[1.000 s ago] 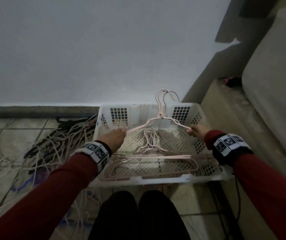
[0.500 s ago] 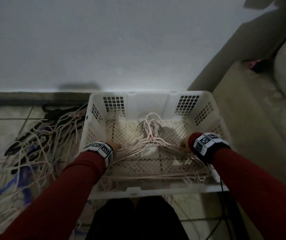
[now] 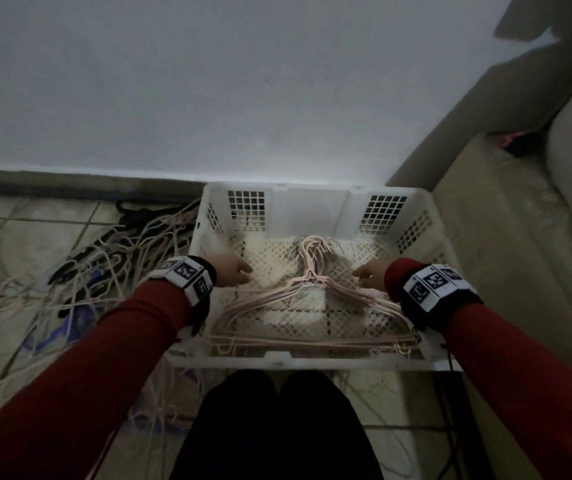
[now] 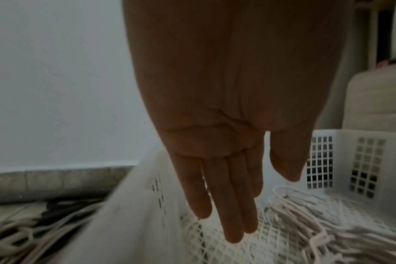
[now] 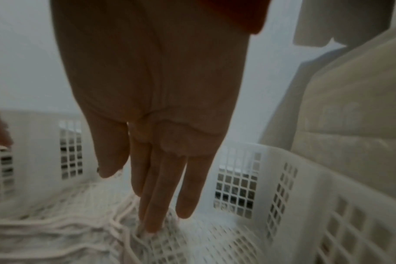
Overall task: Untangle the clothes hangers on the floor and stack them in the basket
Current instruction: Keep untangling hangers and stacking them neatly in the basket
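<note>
Pink hangers (image 3: 307, 303) are seen stacked in the white basket (image 3: 315, 199), both hands, left hand (image 3: 232, 270) and right hand (image 3: 369, 275), held slack-fingered and empty above them, so another hanger must next be freed from the tangled pile (image 3: 80, 271) on the left floor.

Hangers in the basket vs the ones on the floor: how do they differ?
The pink wire hangers in the white plastic basket lie stacked and aligned, hooks together; the pile of hangers on the tiled floor is tangled. The basket stack is all pink; the floor pile includes dark ones. Both lie untouched.
</note>
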Motion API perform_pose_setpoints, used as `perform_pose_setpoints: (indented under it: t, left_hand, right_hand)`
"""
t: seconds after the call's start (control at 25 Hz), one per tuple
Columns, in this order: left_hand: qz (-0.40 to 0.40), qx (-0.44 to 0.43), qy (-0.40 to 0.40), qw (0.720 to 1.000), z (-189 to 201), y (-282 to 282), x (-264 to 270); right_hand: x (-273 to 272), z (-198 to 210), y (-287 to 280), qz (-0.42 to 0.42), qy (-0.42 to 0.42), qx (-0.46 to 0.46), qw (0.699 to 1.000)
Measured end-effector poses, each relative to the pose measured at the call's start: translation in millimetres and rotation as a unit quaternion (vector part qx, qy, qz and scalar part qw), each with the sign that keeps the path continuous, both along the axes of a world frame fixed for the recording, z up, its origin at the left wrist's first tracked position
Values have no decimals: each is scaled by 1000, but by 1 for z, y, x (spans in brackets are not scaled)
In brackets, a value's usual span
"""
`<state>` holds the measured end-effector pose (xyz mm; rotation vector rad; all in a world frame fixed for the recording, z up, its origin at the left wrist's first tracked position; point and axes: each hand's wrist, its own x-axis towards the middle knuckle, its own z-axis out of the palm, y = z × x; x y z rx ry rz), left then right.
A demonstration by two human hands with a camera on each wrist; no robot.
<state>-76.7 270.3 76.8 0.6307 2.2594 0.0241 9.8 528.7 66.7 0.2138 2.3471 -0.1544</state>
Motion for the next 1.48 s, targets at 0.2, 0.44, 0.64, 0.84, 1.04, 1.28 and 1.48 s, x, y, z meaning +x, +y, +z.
perform_pose_setpoints:
  t: [0.2,0.44,0.64,0.84,1.04,1.28,1.48]
  left_hand:
    - [49,98,40,993,42,-48,30]
    - [144,240,116,953,57,-134,88]
    - [284,309,145,896,41,-209,130]
    - [390,292,142,861,0,-261,176]
    - [497,227,119,829,-63,-297,210]
    - [525,53,96,844,-119,-319,231]
    - [527,57,133,838,-124,-322,232]
  right_hand:
    - [12,38,-37,15,86,-66,994]
    - [29,65,-113,86,216,-198,952]
    - [45,76,-196,167,241,-299,908]
    - [54,53,-277,254,167,-290,907]
    - [62,0,-326,260,45,-178,948]
    - [64,-42,-344,39,-52,-230,971]
    - [60,-38,-339,-98,28,-345,933]
